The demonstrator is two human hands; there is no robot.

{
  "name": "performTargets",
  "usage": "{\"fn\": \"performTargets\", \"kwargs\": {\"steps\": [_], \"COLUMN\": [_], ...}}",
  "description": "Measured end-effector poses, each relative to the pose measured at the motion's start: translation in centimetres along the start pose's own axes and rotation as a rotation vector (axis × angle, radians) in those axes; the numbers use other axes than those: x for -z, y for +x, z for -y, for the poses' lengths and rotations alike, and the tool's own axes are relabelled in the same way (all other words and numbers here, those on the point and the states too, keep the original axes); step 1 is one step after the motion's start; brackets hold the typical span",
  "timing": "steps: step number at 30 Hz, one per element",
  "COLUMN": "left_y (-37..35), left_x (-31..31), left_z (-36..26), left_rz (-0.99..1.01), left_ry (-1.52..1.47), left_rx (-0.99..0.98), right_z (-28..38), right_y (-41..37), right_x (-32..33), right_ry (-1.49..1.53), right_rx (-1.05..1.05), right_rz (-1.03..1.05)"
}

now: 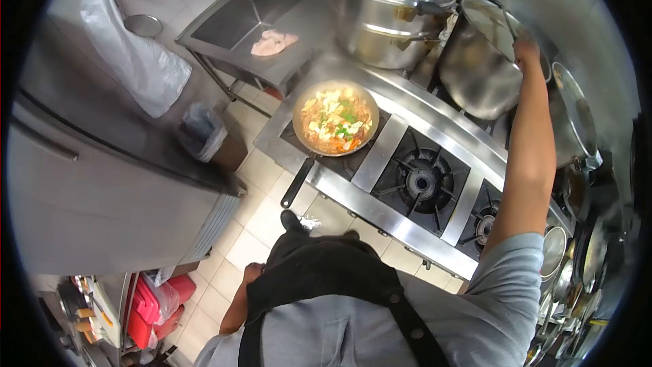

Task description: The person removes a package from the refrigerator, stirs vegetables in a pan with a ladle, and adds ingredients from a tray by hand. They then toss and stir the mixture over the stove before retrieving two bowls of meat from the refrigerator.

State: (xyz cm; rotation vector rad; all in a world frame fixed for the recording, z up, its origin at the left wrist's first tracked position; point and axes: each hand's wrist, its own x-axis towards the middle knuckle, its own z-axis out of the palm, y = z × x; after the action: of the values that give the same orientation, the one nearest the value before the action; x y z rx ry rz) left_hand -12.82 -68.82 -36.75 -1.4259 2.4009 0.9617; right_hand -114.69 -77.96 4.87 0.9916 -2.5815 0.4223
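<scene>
My right hand (pixel 525 51) reaches far forward and is closed around a long thin metal handle (pixel 506 20) at the rim of a large steel pot (pixel 479 71). The handle's lower end is hidden, so its kind does not show. Pale contents show inside the pot. My left hand (pixel 252 273) hangs low beside my apron (pixel 326 268), its fingers mostly hidden. On the left burner sits a frying pan (pixel 303 134) with its black handle toward me, apart from both hands. It holds a cooked mix (pixel 337 119) with yellow-white pieces, orange bits and green leaves.
Bare burners (pixel 422 183) lie right of the frying pan. A big domed steamer (pixel 390 17) stands behind it. Pale raw meat (pixel 274 42) rests by the sink (pixel 238 24). A fridge (pixel 115 183) stands left, and utensils (pixel 567 299) crowd the right.
</scene>
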Motion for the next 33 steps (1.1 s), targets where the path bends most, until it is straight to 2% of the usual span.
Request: {"fn": "performTargets", "kwargs": {"steps": [1, 2, 3, 4, 5, 6, 8, 9, 10, 12, 13, 14, 15, 16, 17, 19, 20, 21, 24, 25, 27, 28, 30, 33], "left_y": [0.1, 3.7, 4.0, 3.8, 3.5, 3.7, 4.8, 5.5, 6.5, 8.4, 7.7, 9.4, 10.4, 11.4, 13.0, 15.5, 15.5, 15.8, 16.3, 16.7, 17.3, 17.4, 17.4, 17.4], "left_x": [1.3, -7.2, -7.0, -6.6, -6.4, -5.8, -4.8, -4.4, -4.1, -3.6, 1.7, 1.4, 2.5, 6.5, 8.2, 10.6, 13.3, 14.6, 17.1, 16.9, 16.5, 16.4, 16.3, 16.0], "left_z": [-1.2, 8.0, 8.6, 8.4, 8.6, 8.4, 8.5, 8.8, 8.8, 9.5, 6.4, 7.8, 7.3, 2.0, 0.1, -4.8, -8.6, -11.3, -16.6, -17.1, -17.6, -17.6, -17.3, -16.8], "left_rz": [0.033, 0.069, 0.079, 0.062, 0.072, 0.079, 0.097, 0.137, 0.137, 0.299, 0.373, 0.269, 0.220, 0.250, 0.162, 0.131, 0.210, 0.273, 0.477, 0.480, 0.563, 0.566, 0.584, 0.577], "left_ry": [0.061, 0.380, 0.339, 0.314, 0.360, 0.408, 0.336, 0.264, 0.266, 0.439, 0.430, 0.420, -0.238, -0.526, -0.634, -0.913, -0.946, -0.994, -1.067, -1.070, -0.978, -0.985, -0.986, -1.011], "left_rx": [0.026, -0.139, -0.176, -0.124, -0.177, -0.224, -0.302, -0.352, -0.356, -0.231, -0.202, -0.298, -0.067, 0.363, 0.339, 0.150, 0.100, 0.053, -0.017, -0.018, 0.048, 0.050, 0.010, -0.001], "right_z": [-0.1, -0.5, -1.7, -3.1, 3.4, 6.0, 9.6, 12.5, 13.9, 16.3, 17.2, 18.1, 20.2, 22.5, 23.6, 24.4, 25.6, 26.8, 29.4, 29.3, 29.3, 29.7, 31.0, 31.7], "right_y": [-1.2, -2.1, -3.3, -4.1, -11.0, -15.1, -21.5, -24.7, -26.6, -30.4, -32.6, -34.9, -37.8, -40.8, -43.4, -49.0, -51.3, -53.1, -55.8, -56.4, -56.9, -56.8, -55.2, -53.2], "right_x": [1.1, 2.9, 2.1, 0.3, 5.1, 7.3, 8.6, 10.9, 12.2, 13.2, 13.1, 12.8, 12.9, 13.3, 12.8, 10.5, 9.6, 8.6, 5.1, 2.6, -0.6, -1.0, -1.8, -4.6], "right_ry": [0.310, -0.113, -0.182, 0.216, 0.954, 1.212, 1.617, 1.770, 1.770, 2.100, 2.037, 1.972, 1.897, 1.740, 1.597, 1.586, 1.525, 1.434, 1.125, 1.121, 0.566, 0.560, 0.229, 0.045], "right_rx": [-0.192, 0.059, 0.052, -0.154, -0.365, -0.264, -0.194, -0.229, -0.230, -0.280, -0.241, -0.205, -0.230, -0.338, -0.443, -0.343, -0.430, -0.426, -0.476, -0.477, 0.094, 0.097, -0.009, 0.047], "right_rz": [-0.037, 0.225, 0.065, -0.083, -0.195, -0.140, -0.067, -0.003, -0.008, 0.122, 0.156, 0.197, 0.180, 0.151, 0.204, 0.382, 0.476, 0.561, 0.736, 0.736, 0.389, 0.394, 0.543, 0.562]}}
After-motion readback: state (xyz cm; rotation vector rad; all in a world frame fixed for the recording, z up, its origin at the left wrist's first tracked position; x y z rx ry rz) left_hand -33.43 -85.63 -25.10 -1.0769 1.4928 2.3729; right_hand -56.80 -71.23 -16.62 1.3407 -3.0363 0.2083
